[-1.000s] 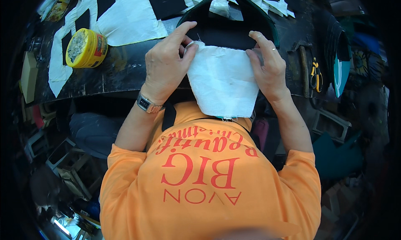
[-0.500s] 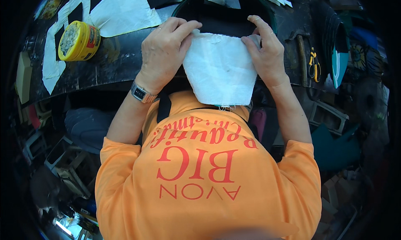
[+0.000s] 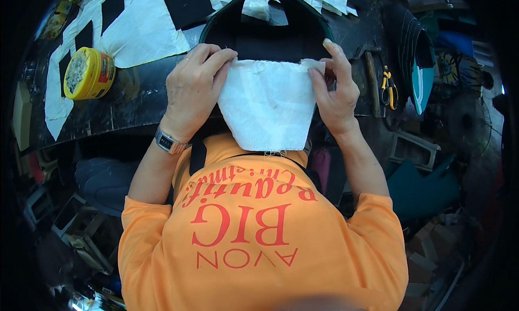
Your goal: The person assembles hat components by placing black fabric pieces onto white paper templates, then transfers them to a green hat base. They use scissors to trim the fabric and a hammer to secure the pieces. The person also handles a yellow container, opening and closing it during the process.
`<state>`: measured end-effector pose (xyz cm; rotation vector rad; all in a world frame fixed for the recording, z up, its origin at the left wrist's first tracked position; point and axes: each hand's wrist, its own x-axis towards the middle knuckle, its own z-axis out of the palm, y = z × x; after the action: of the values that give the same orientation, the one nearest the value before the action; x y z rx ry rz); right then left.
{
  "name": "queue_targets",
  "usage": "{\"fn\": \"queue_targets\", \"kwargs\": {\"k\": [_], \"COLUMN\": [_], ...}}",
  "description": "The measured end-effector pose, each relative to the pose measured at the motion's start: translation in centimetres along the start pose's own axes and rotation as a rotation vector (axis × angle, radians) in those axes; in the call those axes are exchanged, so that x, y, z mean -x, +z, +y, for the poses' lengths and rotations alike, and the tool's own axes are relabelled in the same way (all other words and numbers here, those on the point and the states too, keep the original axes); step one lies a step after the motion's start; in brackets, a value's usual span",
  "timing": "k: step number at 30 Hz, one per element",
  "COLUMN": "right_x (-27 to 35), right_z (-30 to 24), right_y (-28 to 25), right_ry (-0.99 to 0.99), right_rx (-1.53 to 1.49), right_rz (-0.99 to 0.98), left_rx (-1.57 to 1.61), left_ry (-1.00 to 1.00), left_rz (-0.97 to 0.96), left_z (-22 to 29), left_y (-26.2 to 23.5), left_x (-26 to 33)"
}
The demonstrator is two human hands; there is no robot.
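A white cloth panel [image 3: 267, 105], narrower toward its frayed lower edge, hangs over the table's front edge. Its upper edge meets a curved black piece with a dark green rim [image 3: 265, 43], which stands arched on the table. My left hand [image 3: 195, 89] pinches the panel's upper left corner between thumb and fingers. On the opposite corner, my right hand [image 3: 338, 92] grips with its thumb on the cloth and its index finger stretched up along the green rim. The fingertips beneath the cloth are hidden.
Left on the dark table [image 3: 138, 89] stands a yellow tub [image 3: 89, 73] beside white and black fabric pieces [image 3: 143, 32]. Rightward lie a wooden-handled hammer [image 3: 373, 84], yellow-handled pliers [image 3: 388, 88] and stacked dark green pieces [image 3: 421, 81]. A fan [image 3: 470, 121] stands beyond the table's right end.
The view has shifted, so the tabletop things appear lower and farther left. Both hands keep their hold on the white panel; the black piece behind it shows more.
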<state>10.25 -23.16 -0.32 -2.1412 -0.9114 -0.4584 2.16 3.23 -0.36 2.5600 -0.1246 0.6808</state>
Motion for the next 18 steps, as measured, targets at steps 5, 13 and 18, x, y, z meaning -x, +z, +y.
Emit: {"fn": "queue_targets", "kwargs": {"k": [5,13,18], "right_x": [0.9,1.2,0.7], "right_z": [1.5,1.8,1.5], "right_y": [0.5,0.6,0.5], "right_ry": [-0.209,-0.175,-0.086], "right_rx": [-0.049,-0.085,-0.064], "right_rz": [0.110,0.112,0.124], "left_rx": [0.033,0.104,0.181], "left_ry": [0.027,0.020,0.034], "left_rz": [0.026,0.064,0.111], "left_z": [-0.3,-0.3,-0.6], "left_y": [0.2,0.4,0.6], "left_x": [0.0,0.4,0.6]}}
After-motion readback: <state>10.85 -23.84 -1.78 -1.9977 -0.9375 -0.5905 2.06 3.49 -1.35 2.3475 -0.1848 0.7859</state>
